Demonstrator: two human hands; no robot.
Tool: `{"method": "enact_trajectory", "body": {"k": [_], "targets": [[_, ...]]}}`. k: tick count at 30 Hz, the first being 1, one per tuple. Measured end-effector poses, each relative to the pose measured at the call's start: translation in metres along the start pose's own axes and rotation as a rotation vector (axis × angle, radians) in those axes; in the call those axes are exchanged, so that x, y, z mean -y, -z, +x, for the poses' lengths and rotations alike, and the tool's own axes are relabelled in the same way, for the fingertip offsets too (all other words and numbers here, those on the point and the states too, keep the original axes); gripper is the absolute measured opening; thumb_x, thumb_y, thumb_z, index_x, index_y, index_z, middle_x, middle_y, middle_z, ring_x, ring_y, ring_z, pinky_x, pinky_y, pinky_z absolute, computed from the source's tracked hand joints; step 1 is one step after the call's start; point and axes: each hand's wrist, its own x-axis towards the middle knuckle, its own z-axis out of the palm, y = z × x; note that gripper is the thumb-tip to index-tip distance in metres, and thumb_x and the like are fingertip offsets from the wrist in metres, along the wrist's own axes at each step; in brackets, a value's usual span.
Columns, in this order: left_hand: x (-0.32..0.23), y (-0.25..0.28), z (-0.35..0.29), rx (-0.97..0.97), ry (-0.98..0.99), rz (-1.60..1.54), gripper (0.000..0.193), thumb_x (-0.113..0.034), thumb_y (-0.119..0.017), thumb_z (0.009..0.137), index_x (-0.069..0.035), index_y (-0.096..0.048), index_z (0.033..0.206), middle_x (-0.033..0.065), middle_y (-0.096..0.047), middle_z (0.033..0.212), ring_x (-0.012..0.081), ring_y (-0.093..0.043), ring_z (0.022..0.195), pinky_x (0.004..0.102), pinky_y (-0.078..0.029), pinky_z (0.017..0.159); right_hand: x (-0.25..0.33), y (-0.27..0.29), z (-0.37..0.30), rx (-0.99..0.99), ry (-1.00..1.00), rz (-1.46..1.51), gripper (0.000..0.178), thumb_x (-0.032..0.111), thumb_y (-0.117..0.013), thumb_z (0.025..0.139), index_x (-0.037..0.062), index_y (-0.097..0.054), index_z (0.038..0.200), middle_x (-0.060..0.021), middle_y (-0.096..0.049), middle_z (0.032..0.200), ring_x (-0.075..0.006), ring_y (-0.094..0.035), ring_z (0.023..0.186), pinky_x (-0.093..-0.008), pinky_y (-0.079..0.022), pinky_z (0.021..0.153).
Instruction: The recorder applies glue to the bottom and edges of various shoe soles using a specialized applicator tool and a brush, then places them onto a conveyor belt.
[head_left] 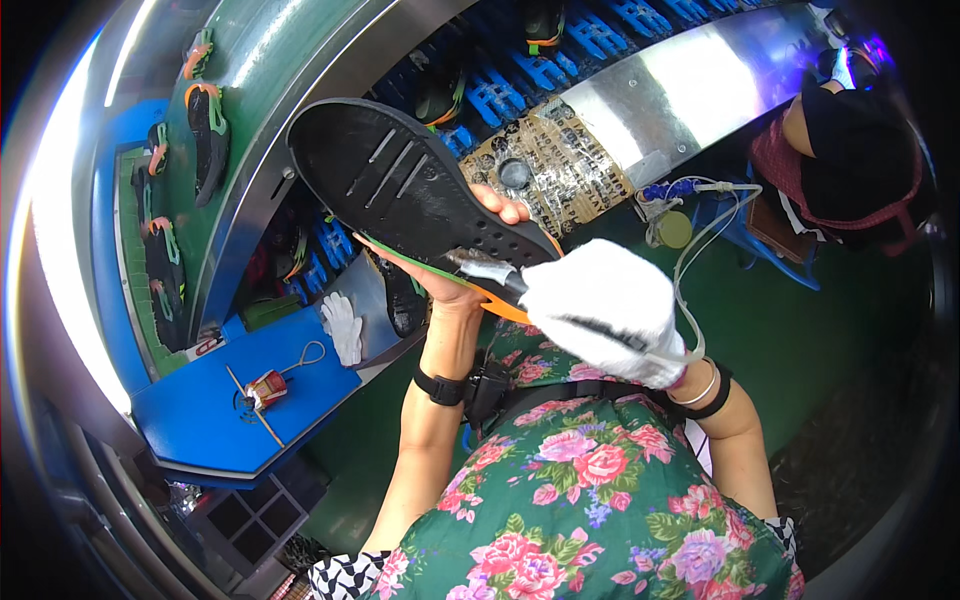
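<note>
Raised before me is a black shoe sole (395, 190) with orange and green edging, slots at its broad end and small round holes in its middle. My bare left hand (437, 282) grips it from beneath, thumb and fingers on opposite edges. In a white glove, my right hand (605, 310) closes around a brush (485, 267) with a dark handle. The brush's tip touches the sole's inner face beside the holes, where the surface looks wet. A thin clear tube runs from near the right hand. The glove hides most of the brush handle.
At left, a blue table (190, 410) carries a red can (265, 388) and a white glove (342, 328). Shoes (208, 140) lie on a green belt beyond. Blue racks (500, 105) run at the back. A metal ledge (690, 80) has taped cardboard; a co-worker (840, 170) sits right.
</note>
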Motion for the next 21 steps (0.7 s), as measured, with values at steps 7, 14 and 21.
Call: {"method": "enact_trajectory", "body": {"k": [7, 14, 21], "targets": [[-0.002, 0.001, 0.006, 0.068, -0.067, -0.05, 0.129, -0.108, -0.032, 0.064, 0.01, -0.061, 0.108, 0.0208, -0.066, 0.095, 0.0347, -0.064, 0.095, 0.0497, -0.048, 0.096, -0.001, 0.002, 0.001, -0.011, -0.127, 0.138, 0.019, -0.001, -0.083, 0.075, 0.0021, -0.077, 0.093, -0.0149, -0.077, 0.096, -0.0273, -0.073, 0.082, -0.0361, -0.058, 0.072], [-0.009, 0.004, 0.008, 0.087, -0.078, 0.084, 0.13, -0.109, -0.03, 0.062, 0.009, -0.063, 0.106, 0.0214, -0.067, 0.093, 0.0352, -0.066, 0.09, 0.0498, -0.049, 0.092, 0.003, 0.001, -0.005, 0.045, -0.062, 0.069, 0.018, -0.001, -0.083, 0.075, 0.0008, -0.077, 0.092, -0.0157, -0.076, 0.094, -0.0278, -0.073, 0.082, -0.0364, -0.058, 0.072], [-0.018, 0.002, 0.008, 0.191, -0.01, 0.294, 0.112, -0.101, -0.046, 0.069, 0.004, -0.063, 0.105, 0.0119, -0.066, 0.096, 0.026, -0.065, 0.094, 0.0456, -0.047, 0.098, -0.003, 0.01, -0.009, 0.04, -0.157, 0.12, 0.023, -0.001, -0.083, 0.077, 0.0018, -0.077, 0.1, -0.013, -0.076, 0.099, -0.0254, -0.073, 0.083, -0.0346, -0.058, 0.075]]}}
